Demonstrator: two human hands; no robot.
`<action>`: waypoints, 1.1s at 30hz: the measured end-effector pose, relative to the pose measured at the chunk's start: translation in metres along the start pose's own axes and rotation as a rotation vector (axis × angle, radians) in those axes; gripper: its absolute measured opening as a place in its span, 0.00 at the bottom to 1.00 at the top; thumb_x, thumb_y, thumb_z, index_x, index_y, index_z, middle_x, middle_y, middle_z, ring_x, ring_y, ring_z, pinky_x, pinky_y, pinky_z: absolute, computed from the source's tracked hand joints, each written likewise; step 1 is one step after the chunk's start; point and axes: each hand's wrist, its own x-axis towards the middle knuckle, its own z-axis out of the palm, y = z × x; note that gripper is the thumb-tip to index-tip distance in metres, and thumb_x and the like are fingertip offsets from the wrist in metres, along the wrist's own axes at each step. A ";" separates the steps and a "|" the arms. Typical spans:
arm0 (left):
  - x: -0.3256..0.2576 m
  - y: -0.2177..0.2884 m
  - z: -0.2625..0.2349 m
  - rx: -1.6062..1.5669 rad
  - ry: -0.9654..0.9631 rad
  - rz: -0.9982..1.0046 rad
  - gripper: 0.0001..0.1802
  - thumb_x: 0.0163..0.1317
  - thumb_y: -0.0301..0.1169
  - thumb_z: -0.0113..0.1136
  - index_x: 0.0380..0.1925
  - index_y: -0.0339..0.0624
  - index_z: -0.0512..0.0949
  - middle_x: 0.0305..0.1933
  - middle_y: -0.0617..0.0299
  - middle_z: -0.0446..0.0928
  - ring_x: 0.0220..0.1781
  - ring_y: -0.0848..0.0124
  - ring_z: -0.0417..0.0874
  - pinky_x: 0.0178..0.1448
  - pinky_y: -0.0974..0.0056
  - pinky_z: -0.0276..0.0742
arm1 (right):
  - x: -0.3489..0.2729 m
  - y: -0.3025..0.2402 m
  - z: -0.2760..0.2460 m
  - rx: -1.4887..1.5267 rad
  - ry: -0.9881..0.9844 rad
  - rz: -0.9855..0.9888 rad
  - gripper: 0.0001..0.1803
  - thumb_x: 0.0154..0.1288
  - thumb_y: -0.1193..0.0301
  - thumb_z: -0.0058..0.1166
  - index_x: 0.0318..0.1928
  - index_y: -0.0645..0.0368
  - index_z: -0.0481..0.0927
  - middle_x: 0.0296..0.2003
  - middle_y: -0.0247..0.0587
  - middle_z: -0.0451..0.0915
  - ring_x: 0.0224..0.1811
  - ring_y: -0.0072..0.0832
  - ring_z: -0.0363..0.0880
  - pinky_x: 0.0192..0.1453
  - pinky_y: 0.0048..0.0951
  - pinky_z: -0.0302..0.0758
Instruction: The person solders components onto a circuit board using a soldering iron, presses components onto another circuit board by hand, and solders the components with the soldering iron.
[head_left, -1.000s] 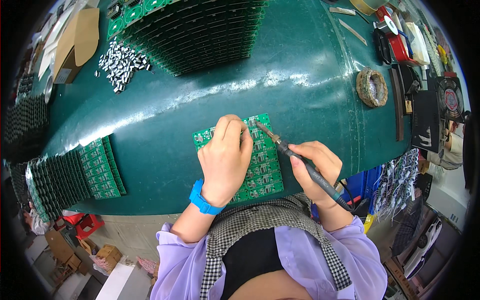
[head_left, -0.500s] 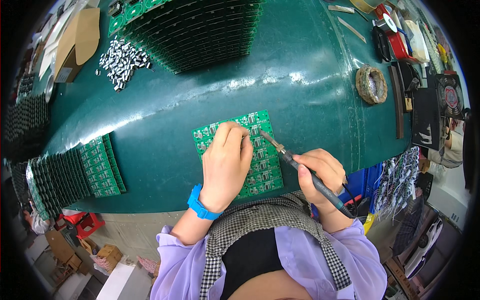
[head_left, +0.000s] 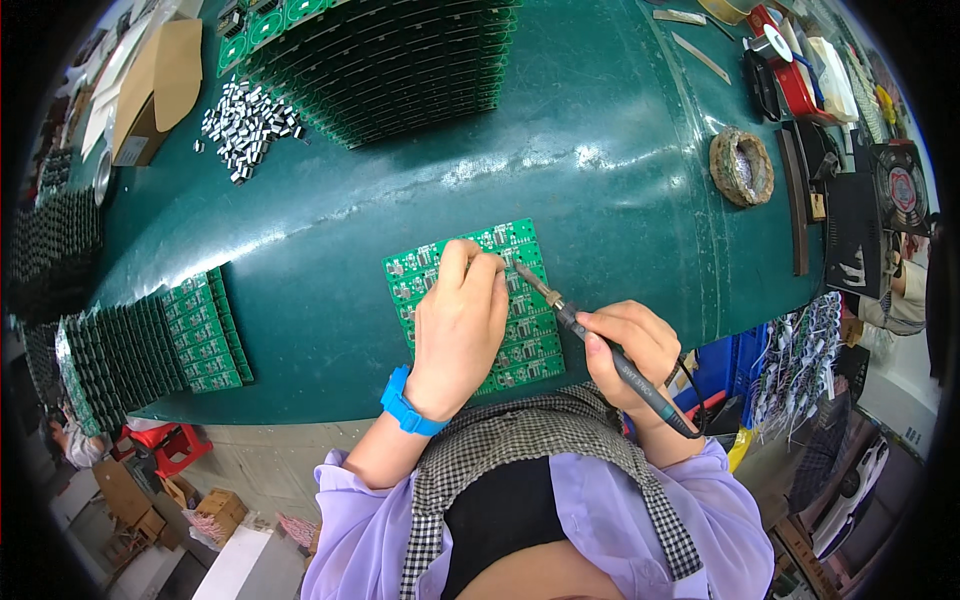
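Observation:
A green circuit board panel [head_left: 530,352] with rows of small parts lies on the green table in front of me. My left hand [head_left: 460,325], with a blue band at the wrist, rests over the panel's left and middle part. Its fingertips are pinched together near the upper rows; whatever they hold is hidden. A soldering iron [head_left: 640,382] is gripped like a pen in my right hand [head_left: 632,350], at the panel's right side. Its tip points up and left, reaching the upper right rows just beside my left fingertips.
Stacked circuit boards [head_left: 390,75] stand at the far side, more boards [head_left: 205,335] at the left. A pile of small metallic parts [head_left: 245,130] lies beside an open cardboard box [head_left: 160,90]. A round, crusted bowl [head_left: 741,168] sits at the right, near a solder spool [head_left: 770,44].
My right hand and the soldering iron have shifted slightly left, the tip now closer to my left fingertips. My left hand has turned a little, its knuckles moving slightly right.

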 end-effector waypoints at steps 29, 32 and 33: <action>-0.017 0.006 0.003 0.009 -0.006 0.008 0.07 0.55 0.17 0.59 0.33 0.37 0.74 0.35 0.55 0.70 0.32 0.60 0.78 0.32 0.60 0.73 | -0.019 0.005 -0.001 0.044 0.046 -0.072 0.07 0.49 0.77 0.58 0.31 0.65 0.83 0.22 0.42 0.79 0.20 0.33 0.79 0.23 0.29 0.75; -0.019 0.007 0.004 0.011 0.017 0.044 0.06 0.55 0.19 0.60 0.32 0.37 0.74 0.36 0.56 0.71 0.33 0.59 0.78 0.33 0.60 0.73 | -0.022 0.003 -0.001 0.038 0.049 -0.079 0.08 0.48 0.77 0.57 0.31 0.65 0.83 0.22 0.41 0.79 0.20 0.33 0.79 0.23 0.29 0.75; -0.020 0.007 0.003 0.066 0.025 0.049 0.06 0.55 0.19 0.61 0.32 0.37 0.74 0.36 0.56 0.71 0.32 0.59 0.78 0.33 0.60 0.73 | -0.022 0.003 -0.001 0.039 0.057 -0.085 0.08 0.48 0.77 0.57 0.31 0.65 0.83 0.21 0.41 0.79 0.19 0.33 0.79 0.23 0.28 0.75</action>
